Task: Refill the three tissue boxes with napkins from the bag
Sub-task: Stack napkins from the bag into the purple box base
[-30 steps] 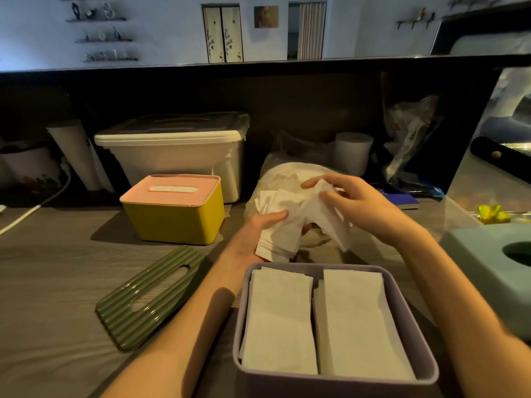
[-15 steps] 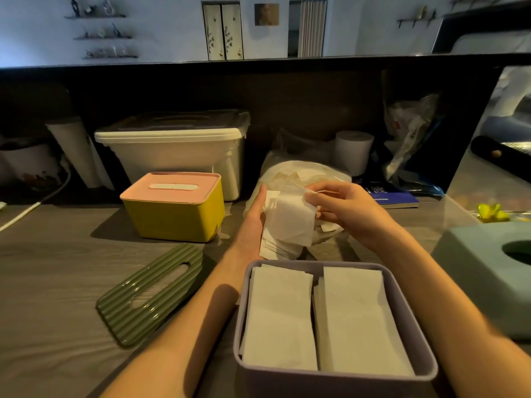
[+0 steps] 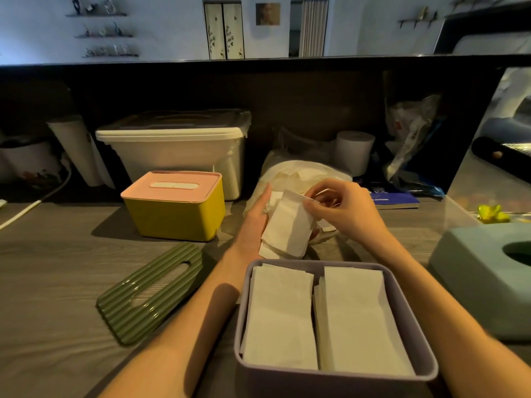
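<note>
From the head camera, the left hand (image 3: 255, 222) cradles a small stack of white napkins (image 3: 287, 228) from behind and below, its fingers mostly hidden by the paper, while the right hand (image 3: 342, 209) pinches the stack's upper right edge between thumb and fingertips. The stack is held in the air just above the far rim of the open lilac tissue box (image 3: 336, 377), which already holds two side-by-side piles of napkins. Behind the hands sits the translucent bag (image 3: 298, 170) of napkins. To the left stands a yellow tissue box (image 3: 175, 214) with its pink lid on, and nearer lies a ribbed green lid (image 3: 149, 294) flat on the wooden counter (image 3: 51, 271). A pale blue tissue box (image 3: 482, 277) sits at the right edge
</note>
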### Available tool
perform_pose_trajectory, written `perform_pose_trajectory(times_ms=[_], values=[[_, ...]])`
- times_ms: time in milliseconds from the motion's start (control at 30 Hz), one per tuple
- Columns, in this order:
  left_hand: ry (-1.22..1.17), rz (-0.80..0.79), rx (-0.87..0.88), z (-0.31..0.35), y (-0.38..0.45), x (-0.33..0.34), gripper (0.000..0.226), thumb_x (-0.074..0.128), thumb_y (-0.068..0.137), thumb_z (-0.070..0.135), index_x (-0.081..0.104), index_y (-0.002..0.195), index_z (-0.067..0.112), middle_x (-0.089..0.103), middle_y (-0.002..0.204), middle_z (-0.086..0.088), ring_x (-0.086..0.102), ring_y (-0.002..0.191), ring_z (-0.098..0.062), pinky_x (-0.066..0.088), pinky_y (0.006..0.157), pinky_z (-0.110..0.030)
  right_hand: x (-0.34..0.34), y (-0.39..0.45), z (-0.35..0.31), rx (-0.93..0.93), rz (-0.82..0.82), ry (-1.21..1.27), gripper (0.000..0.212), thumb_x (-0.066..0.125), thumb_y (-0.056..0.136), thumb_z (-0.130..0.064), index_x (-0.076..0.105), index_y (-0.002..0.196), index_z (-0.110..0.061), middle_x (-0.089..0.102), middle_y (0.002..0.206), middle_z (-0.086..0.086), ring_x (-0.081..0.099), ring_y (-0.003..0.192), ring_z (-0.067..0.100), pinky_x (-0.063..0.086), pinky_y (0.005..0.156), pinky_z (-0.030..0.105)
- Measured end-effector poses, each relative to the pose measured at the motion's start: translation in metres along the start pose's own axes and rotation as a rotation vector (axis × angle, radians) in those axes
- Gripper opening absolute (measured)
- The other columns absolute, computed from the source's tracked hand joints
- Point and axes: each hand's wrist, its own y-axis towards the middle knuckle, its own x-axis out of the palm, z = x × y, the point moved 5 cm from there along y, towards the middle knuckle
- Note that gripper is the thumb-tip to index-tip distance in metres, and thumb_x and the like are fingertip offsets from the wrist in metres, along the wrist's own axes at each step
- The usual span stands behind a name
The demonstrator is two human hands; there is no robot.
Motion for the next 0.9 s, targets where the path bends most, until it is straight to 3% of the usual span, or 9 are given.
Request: perform_pose_trajectory(times_ms=[100, 200, 300, 400, 500, 567, 767, 833, 900], values=[[0.063, -0.012, -0.086, -0.009, -0.004, 0.0, 0.052, 0.071, 0.085, 0.045, 0.064, 0.127, 0.015, 0.073, 0.111, -0.014, 0.07, 0.097, -0.027, 0.056, 0.075, -0.035, 0.002, -0.001, -0.002, -0.063, 0.044, -0.053, 0.016, 0.077, 0.09, -0.026, 0.073, 0.104, -0.021, 0.071, 0.099, -0.012, 0.061, 0.091, -0.011, 0.047, 0.07, 0.003], [-0.008, 0.044, -0.048, -0.003, -0.003, 0.0, 0.036, 0.068, 0.091, 0.025, 0.066, 0.124, 0.01, 0.075, 0.1, -0.013, 0.072, 0.086, -0.026, 0.057, 0.074, -0.034, -0.006, -0.003, -0.02, -0.195, 0.091, -0.076, 0.016, 0.08, 0.087, -0.026, 0.071, 0.1, -0.023, 0.065, 0.099, -0.014, 0.06, 0.09, 0.0, 0.047, 0.068, 0.008], [-0.067, 0.088, 0.071, 0.018, 0.001, 0.002, 0.023, 0.057, 0.098, 0.02, 0.068, 0.115, 0.008, 0.076, 0.091, -0.01, 0.073, 0.078, -0.021, 0.057, 0.07, -0.032, -0.002, -0.008, -0.037, -0.397, -0.156, -0.095, 0.019, 0.084, 0.084, -0.031, 0.075, 0.1, -0.026, 0.066, 0.102, -0.012, 0.06, 0.092, 0.01, 0.047, 0.072, 0.015], [-0.093, 0.158, 0.124, 0.032, 0.003, 0.004, 0.023, 0.062, 0.095, 0.023, 0.068, 0.113, 0.011, 0.073, 0.099, -0.013, 0.071, 0.089, -0.025, 0.058, 0.072, -0.036, 0.006, -0.012, -0.036, -0.434, -0.289, -0.18, 0.034, 0.084, 0.077, -0.049, 0.075, 0.106, -0.034, 0.056, 0.115, -0.017, 0.053, 0.108, 0.009, 0.048, 0.085, 0.017], [-0.035, 0.208, 0.176, 0.038, 0.007, 0.007, 0.03, 0.07, 0.089, 0.036, 0.068, 0.115, 0.021, 0.072, 0.107, -0.009, 0.067, 0.106, -0.031, 0.06, 0.087, -0.041, 0.008, -0.012, -0.032, -0.503, -0.196, -0.346, 0.028, 0.082, 0.08, -0.046, 0.073, 0.105, -0.037, 0.051, 0.118, -0.014, 0.046, 0.108, 0.006, 0.044, 0.085, 0.015], [-0.03, 0.2, 0.164, 0.034, 0.012, 0.007, 0.02, 0.069, 0.091, 0.037, 0.068, 0.106, 0.023, 0.074, 0.095, -0.005, 0.07, 0.098, -0.027, 0.059, 0.086, -0.039, 0.008, -0.011, -0.032, -0.554, -0.115, -0.385, 0.018, 0.08, 0.084, -0.038, 0.074, 0.1, -0.034, 0.053, 0.117, -0.009, 0.046, 0.106, 0.006, 0.04, 0.085, 0.014], [-0.104, 0.201, 0.11, 0.032, 0.011, 0.009, 0.019, 0.058, 0.1, 0.022, 0.067, 0.107, 0.006, 0.075, 0.069, -0.005, 0.074, 0.062, -0.017, 0.058, 0.06, -0.03, 0.003, -0.012, -0.041, -0.51, -0.193, -0.151, 0.012, 0.08, 0.088, -0.029, 0.074, 0.098, -0.025, 0.064, 0.112, -0.011, 0.056, 0.106, 0.013, 0.046, 0.085, 0.019], [-0.117, 0.22, 0.103, 0.036, 0.008, 0.014, 0.026, 0.053, 0.101, 0.015, 0.061, 0.119, -0.001, 0.077, 0.086, -0.012, 0.072, 0.064, -0.02, 0.059, 0.06, -0.029, -0.004, -0.014, -0.047, -0.465, -0.251, -0.023, 0.013, 0.079, 0.089, -0.026, 0.074, 0.1, -0.021, 0.069, 0.107, -0.009, 0.06, 0.104, 0.017, 0.044, 0.082, 0.014], [-0.125, 0.236, 0.109, 0.036, 0.005, 0.012, 0.041, 0.052, 0.099, 0.011, 0.051, 0.137, -0.005, 0.069, 0.103, -0.016, 0.066, 0.077, -0.022, 0.056, 0.074, -0.033, -0.011, -0.016, -0.051, -0.381, -0.326, 0.17, 0.013, 0.077, 0.09, -0.02, 0.073, 0.102, -0.016, 0.071, 0.105, -0.003, 0.064, 0.103, 0.022, 0.05, 0.082, 0.02]])
